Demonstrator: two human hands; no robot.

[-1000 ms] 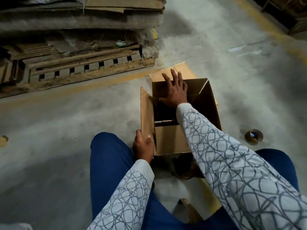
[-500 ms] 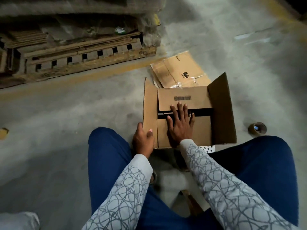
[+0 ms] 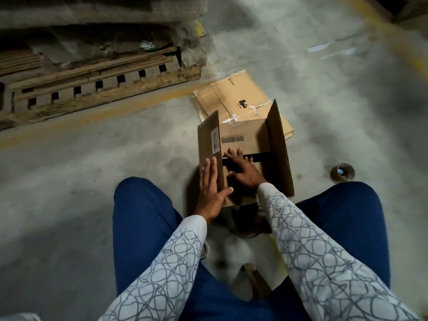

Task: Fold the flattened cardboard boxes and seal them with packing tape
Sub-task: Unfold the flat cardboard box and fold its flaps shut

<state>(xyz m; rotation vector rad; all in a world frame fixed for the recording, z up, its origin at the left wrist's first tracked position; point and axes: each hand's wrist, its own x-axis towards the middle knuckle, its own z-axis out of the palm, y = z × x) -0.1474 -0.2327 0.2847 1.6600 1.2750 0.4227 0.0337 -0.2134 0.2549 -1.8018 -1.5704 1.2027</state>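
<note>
The right hand (image 3: 243, 173) lies flat with its fingers spread and straight, palm pressing down on the two folded-in flaps of the cardboard box (image 3: 243, 133), the fingertips reaching across the dark gap between those flaps; it grasps nothing. At its 9 o'clock, the left hand (image 3: 209, 188) is also released, its fingers straight and laid against the outer face of the upright left flap (image 3: 208, 137), with the thumb stretched over toward the near flap. The box stands on the concrete floor (image 3: 115, 158) between the person's knees, directly under the right hand, and its right flap (image 3: 278, 144) stands up at the hand's 3 o'clock. Farther out at 3 o'clock, well apart from the box, a roll of tape (image 3: 342, 172) sits on the floor. At 12 o'clock, just behind the box, lies a pile of flattened boxes (image 3: 234, 93). At 10 o'clock, a wooden pallet (image 3: 104, 89) carries stacked cardboard.
</note>
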